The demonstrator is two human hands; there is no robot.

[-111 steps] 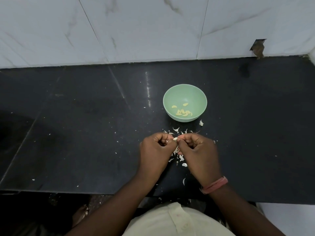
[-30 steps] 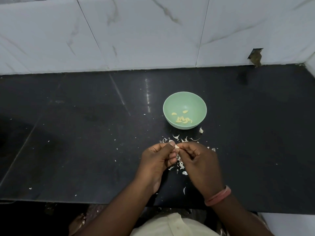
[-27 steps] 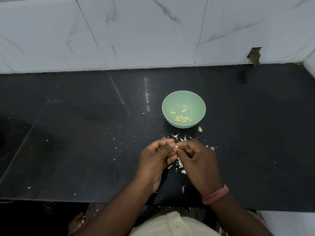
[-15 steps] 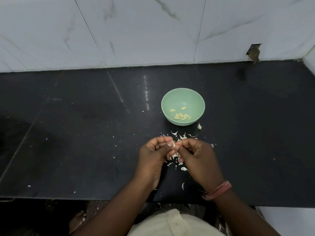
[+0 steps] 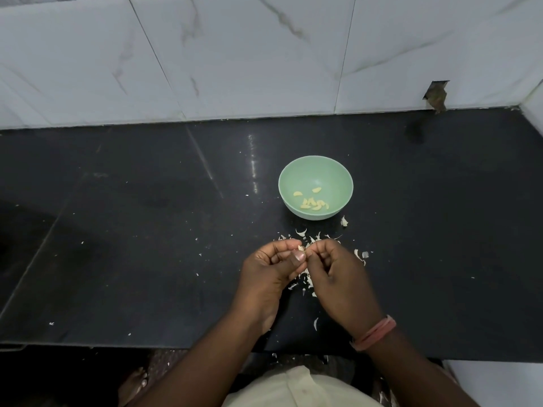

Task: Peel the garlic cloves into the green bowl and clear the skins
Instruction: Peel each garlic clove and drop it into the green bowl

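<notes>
A glossy black stone counter (image 5: 123,230) fills the view, smooth and reflective, dotted with tiny white flecks; behind it rises a wall (image 5: 235,54) of large white tiles with faint grey marbled veins. At the counter's near edge two bare forearms reach in from below. The left hand (image 5: 269,274) is curled, its thumb and fingers pinched on a small pale clove (image 5: 301,248); the thumbnail shows just beneath the clove. The right hand (image 5: 338,277) meets it fingertip to fingertip, its thumb and forefinger also closed on the same clove, so both hands grip it just above the counter, near the bowl (image 5: 316,171) but apart from it. Thin, papery white skins (image 5: 307,282), curled and ragged, lie scattered on the stone under and around the hands; more lie between the hands and the bowl, and a few to the right of the right hand. Beyond the hands sits the bowl, round, smooth and matte mint green; in its bottom rests a small cluster of peeled cloves (image 5: 313,202), pale yellow and crescent-shaped. A pink band (image 5: 374,333) circles the right wrist. Far right, at the foot of the wall, a chipped hole (image 5: 436,95) in a tile shows brown.
</notes>
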